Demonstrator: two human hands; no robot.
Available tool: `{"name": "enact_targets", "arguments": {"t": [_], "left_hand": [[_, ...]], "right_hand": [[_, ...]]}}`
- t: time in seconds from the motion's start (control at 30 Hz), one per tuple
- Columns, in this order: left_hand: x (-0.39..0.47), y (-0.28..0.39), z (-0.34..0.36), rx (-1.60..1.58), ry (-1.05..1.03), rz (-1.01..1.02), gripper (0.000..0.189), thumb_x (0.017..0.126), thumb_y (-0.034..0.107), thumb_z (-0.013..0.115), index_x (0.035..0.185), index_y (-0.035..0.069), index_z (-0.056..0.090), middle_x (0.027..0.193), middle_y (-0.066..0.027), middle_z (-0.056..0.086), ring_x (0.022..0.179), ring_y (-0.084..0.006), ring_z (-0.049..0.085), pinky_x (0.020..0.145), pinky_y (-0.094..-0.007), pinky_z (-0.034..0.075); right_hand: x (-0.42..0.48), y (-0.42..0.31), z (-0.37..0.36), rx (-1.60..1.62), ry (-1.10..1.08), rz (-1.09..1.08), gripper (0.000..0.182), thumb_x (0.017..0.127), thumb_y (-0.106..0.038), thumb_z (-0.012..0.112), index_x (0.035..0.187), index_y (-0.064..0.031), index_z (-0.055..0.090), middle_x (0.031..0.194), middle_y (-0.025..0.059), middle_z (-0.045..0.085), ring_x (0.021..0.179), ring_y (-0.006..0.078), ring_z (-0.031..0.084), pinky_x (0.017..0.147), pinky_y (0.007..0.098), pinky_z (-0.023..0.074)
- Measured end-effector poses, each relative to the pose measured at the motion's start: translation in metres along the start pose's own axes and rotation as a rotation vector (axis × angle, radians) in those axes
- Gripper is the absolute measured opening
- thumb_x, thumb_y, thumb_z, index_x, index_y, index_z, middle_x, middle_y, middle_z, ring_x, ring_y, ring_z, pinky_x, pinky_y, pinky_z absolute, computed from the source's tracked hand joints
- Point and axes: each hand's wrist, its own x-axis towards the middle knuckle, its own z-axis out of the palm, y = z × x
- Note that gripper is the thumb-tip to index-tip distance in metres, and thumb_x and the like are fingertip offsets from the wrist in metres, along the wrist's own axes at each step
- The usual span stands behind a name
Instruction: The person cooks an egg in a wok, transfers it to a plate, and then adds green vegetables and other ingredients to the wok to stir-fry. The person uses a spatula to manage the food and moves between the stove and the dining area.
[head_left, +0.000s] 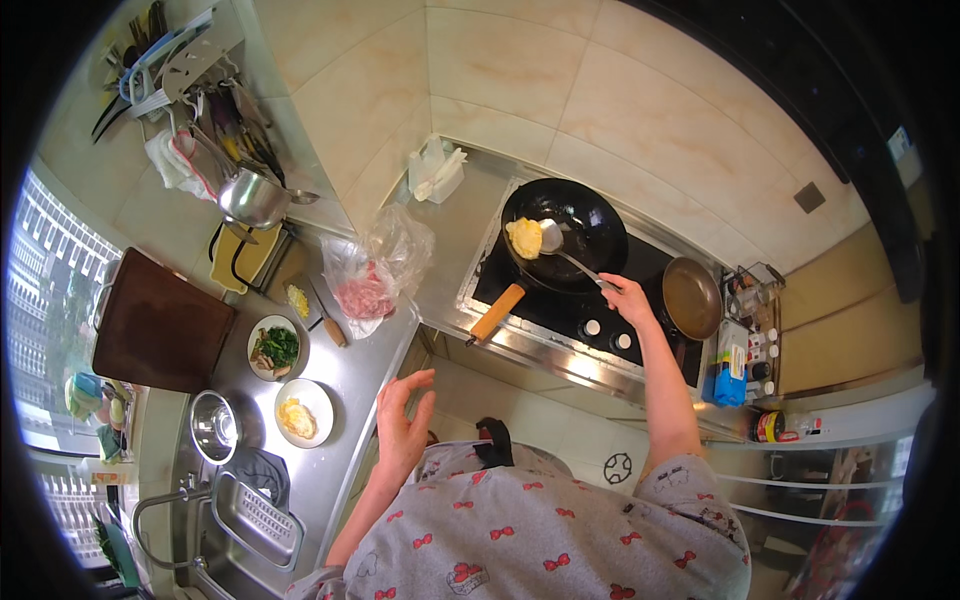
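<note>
My right hand (628, 298) grips the handle of a metal spatula (577, 262). The spatula's blade lies inside a black wok (592, 206) on the stove, touching or right beside a yellow fried egg (524, 238) on the wok's left side. The wok's wooden handle (498, 311) points toward me. Empty, my left hand (405, 420) hovers near the counter's front edge with its fingers apart. Nearest to it is a white plate (325, 405) bearing another fried egg (297, 418). Beyond that plate sits a bowl of chopped greens and pale pieces (274, 349).
Raw meat in a plastic bag (364, 292) lies at the counter corner, near a knife (330, 322) and chopped garlic (298, 301). A metal bowl (215, 427) stands by the sink (217, 551). A brown frying pan (690, 300) and a bottle rack (761, 352) are at right.
</note>
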Motion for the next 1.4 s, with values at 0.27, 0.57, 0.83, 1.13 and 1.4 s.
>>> {"name": "enact_targets", "arguments": {"t": [0.27, 0.57, 0.83, 1.13, 1.4], "left_hand": [[0.004, 0.005, 0.007, -0.03, 0.003, 0.05, 0.028, 0.09, 0.011, 0.063, 0.118, 0.009, 0.064, 0.105, -0.0069, 0.068, 0.107, -0.0244, 0.06, 0.111, -0.0446, 0.032], [-0.002, 0.001, 0.009, -0.044, -0.004, 0.048, 0.028, 0.09, 0.01, 0.063, 0.118, 0.008, 0.063, 0.104, -0.0071, 0.067, 0.107, -0.0247, 0.06, 0.111, -0.0452, 0.032], [0.0, 0.002, 0.003, -0.041, -0.022, 0.063, 0.028, 0.09, 0.009, 0.063, 0.118, 0.008, 0.064, 0.104, -0.0073, 0.067, 0.107, -0.0248, 0.06, 0.111, -0.0454, 0.032], [-0.002, -0.002, -0.001, -0.041, -0.038, 0.055, 0.028, 0.091, 0.011, 0.063, 0.118, 0.009, 0.064, 0.105, -0.0068, 0.067, 0.109, -0.025, 0.059, 0.112, -0.0448, 0.031], [-0.001, -0.01, -0.006, -0.038, -0.018, 0.071, 0.028, 0.091, 0.011, 0.063, 0.119, 0.009, 0.064, 0.105, -0.0072, 0.067, 0.108, -0.0251, 0.059, 0.112, -0.0445, 0.031]], "right_hand": [[-0.025, -0.017, 0.008, 0.273, 0.106, 0.311, 0.037, 0.093, -0.013, 0.063, 0.13, -0.0135, 0.063, 0.066, -0.0027, 0.055, 0.045, 0.0036, 0.038, 0.04, 0.0209, 0.0257], [-0.071, -0.064, 0.013, -0.86, 0.384, -0.114, 0.039, 0.087, -0.029, 0.068, 0.125, -0.0337, 0.062, 0.092, 0.0093, 0.072, 0.079, 0.0353, 0.068, 0.067, 0.0461, 0.0541], [-0.076, -0.075, 0.047, -0.68, 0.381, -0.003, 0.036, 0.09, -0.028, 0.064, 0.126, -0.0293, 0.062, 0.096, 0.0091, 0.072, 0.088, 0.0337, 0.068, 0.074, 0.0446, 0.0533], [-0.047, -0.042, 0.065, -0.373, 0.233, 0.247, 0.034, 0.093, -0.034, 0.059, 0.126, -0.0278, 0.065, 0.114, 0.0082, 0.07, 0.106, 0.0287, 0.065, 0.088, 0.0379, 0.0498], [-0.033, -0.047, 0.054, -0.226, 0.171, 0.305, 0.035, 0.093, -0.034, 0.059, 0.127, -0.0281, 0.064, 0.109, 0.0072, 0.071, 0.102, 0.0269, 0.066, 0.085, 0.0384, 0.0502]]}}
